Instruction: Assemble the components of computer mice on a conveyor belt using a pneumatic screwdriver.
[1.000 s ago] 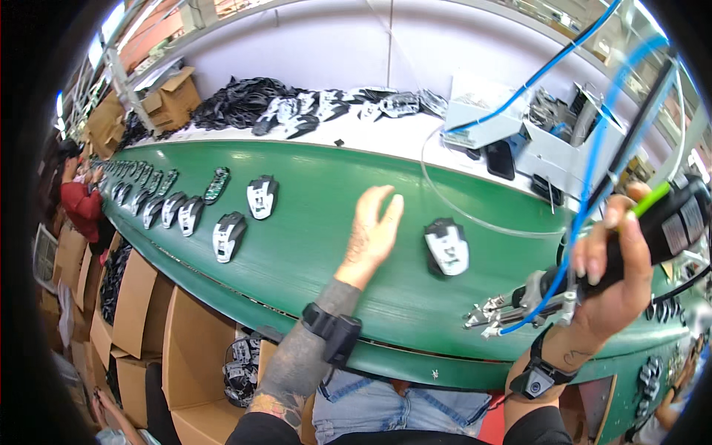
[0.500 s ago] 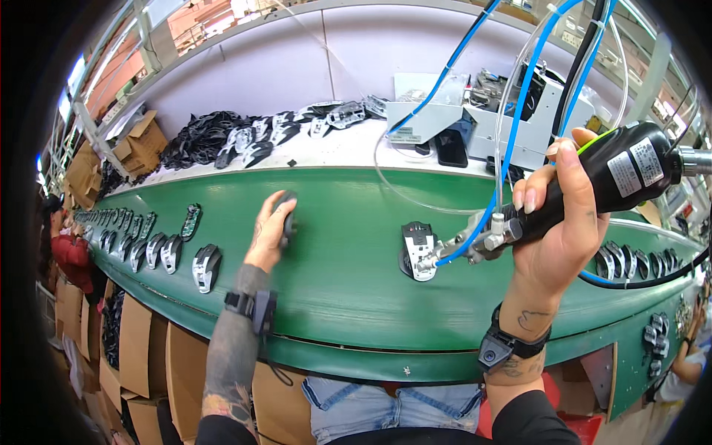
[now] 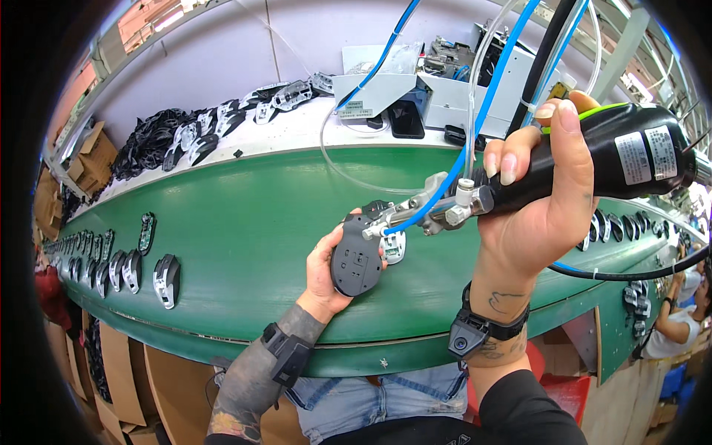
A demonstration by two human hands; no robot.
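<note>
My left hand [image 3: 320,273] is closed around a dark computer mouse [image 3: 354,261] with its flat underside turned up, showing small holes and recesses. In my right hand [image 3: 545,196] is a black powered screwdriver [image 3: 612,152], gripped from below and lying aslant. Its metal nozzle reaches down-left to the upper right edge of the held mouse; whether the tip touches it I cannot tell. Blue and clear hoses run up from the nozzle. Partly hidden behind the held mouse, an opened mouse with a white inside [image 3: 395,249] rests on the green belt.
The green belt [image 3: 245,200] carries rows of mouse shells [image 3: 166,282] at left and more [image 3: 630,225] at right. A white shelf behind holds black parts [image 3: 152,144], a phone [image 3: 406,119] and a grey machine [image 3: 452,100]. Another person [image 3: 678,319] is at far right.
My left hand has swung right with the mouse, from beside the belt's left rows to under the screwdriver's nozzle. The right hand keeps its hold on the screwdriver. The whole view has shifted.
</note>
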